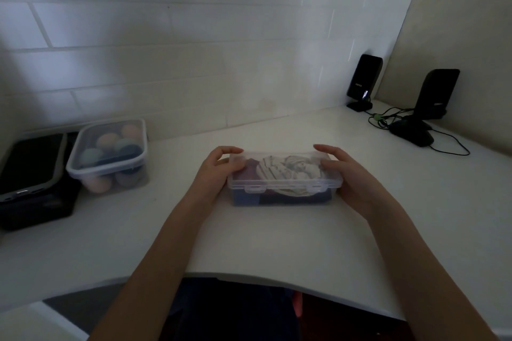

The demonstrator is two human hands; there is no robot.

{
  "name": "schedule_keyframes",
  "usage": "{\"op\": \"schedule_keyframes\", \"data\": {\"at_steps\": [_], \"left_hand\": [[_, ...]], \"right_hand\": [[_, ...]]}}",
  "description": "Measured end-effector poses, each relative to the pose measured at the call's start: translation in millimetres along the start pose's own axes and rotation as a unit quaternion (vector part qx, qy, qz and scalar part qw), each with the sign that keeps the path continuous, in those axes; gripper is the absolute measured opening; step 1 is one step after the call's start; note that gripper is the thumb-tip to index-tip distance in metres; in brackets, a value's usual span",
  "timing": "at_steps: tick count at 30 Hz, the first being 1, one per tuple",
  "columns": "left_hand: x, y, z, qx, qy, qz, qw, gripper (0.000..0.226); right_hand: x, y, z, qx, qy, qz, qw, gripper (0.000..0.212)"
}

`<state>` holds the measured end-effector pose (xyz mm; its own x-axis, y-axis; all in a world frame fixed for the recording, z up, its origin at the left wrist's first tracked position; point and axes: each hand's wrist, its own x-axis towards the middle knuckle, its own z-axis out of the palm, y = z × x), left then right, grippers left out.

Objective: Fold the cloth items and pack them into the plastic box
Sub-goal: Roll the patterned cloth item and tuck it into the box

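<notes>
Head view shows the left hand (221, 167) and the right hand (342, 171) holding the box (284, 174) by its two short ends, fingers curled over the lid's far corners and thumbs on top of the lid. Through the clear lid, between the two hands, the folded cloths (279, 170) lie inside: a striped one in the middle, a purple one toward the left hand, and dark ones below.

I judge the packing is done and the step now is closing. On the near side, the two latches (285, 188) hang along the lid edge; whether they are snapped I cannot tell. The next move would need the thumbs to come to the near side and press each latch down while the fingers steady the box.

Around the grip the desk (277, 235) gives free room toward the person. A tub (109, 155) of balls stands well apart beyond the left hand, and speakers (401, 91) with cables well apart beyond the right hand.
</notes>
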<state>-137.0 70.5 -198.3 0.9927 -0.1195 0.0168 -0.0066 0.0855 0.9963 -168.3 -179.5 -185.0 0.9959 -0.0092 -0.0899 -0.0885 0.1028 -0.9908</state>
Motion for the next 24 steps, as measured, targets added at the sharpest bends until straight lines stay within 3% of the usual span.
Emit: {"op": "schedule_keyframes", "data": {"at_steps": [3,7,11,13,14,16,17,20,24], "left_hand": [[-1.5,-1.7,-1.9,-0.002,-0.003,0.0,1.0,0.019],[-4.5,-4.6,-2.2,0.033,0.011,0.037,0.999,0.021],[-8.6,-7.0,4.8,0.126,0.09,0.094,0.983,0.01],[-13.2,-7.4,5.1,0.247,0.177,0.18,0.936,0.015],[-16.7,-7.6,4.6,0.304,0.186,0.248,0.901,0.02],[-21.2,-10.9,5.4,0.39,0.122,0.342,0.846,0.029],[-24.0,-12.2,7.5,0.423,0.078,0.35,0.832,0.036],[-26.4,-11.8,9.5,0.452,0.014,0.31,0.836,0.062],[-23.2,-8.7,8.7,0.476,0.043,0.339,0.81,0.055]], "right_hand": [[-1.9,2.3,-1.9,0.025,-0.005,-0.008,1.0,0.036],[-6.4,3.4,0.2,-0.046,-0.001,-0.049,0.998,0.027],[-9.3,13.6,9.4,-0.134,0.118,-0.113,0.978,0.02],[-12.5,18.0,14.7,-0.273,0.183,-0.192,0.925,0.023],[-14.6,19.6,16.7,-0.361,0.174,-0.23,0.887,0.026],[-20.1,21.7,20.4,-0.494,0.108,-0.263,0.822,0.043],[-23.2,22.4,21.1,-0.541,0.088,-0.263,0.794,0.054],[-27.8,22.4,21.1,-0.638,0.073,-0.267,0.719,0.068],[-23.6,21.0,24.3,-0.649,0.064,-0.278,0.705,0.061]]}}
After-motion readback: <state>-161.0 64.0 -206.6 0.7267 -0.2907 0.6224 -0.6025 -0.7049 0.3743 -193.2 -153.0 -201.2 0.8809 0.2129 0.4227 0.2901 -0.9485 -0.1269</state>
